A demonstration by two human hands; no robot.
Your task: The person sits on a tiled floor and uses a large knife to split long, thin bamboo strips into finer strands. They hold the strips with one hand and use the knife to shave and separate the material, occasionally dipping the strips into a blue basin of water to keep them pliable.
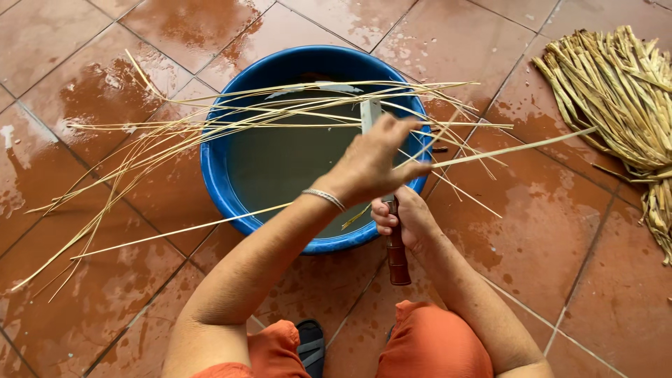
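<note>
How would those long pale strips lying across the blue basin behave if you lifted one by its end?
The strips would probably droop: they are long, very thin, and already bow over the basin rim. They look light, since they splay loosely. Possibly slippery, as the floor tiles are wet.

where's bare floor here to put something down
Bare wet tiles lie between the blue basin and the straw bundle, lower right, and along the top left corner. Crowded: the basin's rim under loose strips fanning left, and the front where the left hand and right hand work the knife.
</note>
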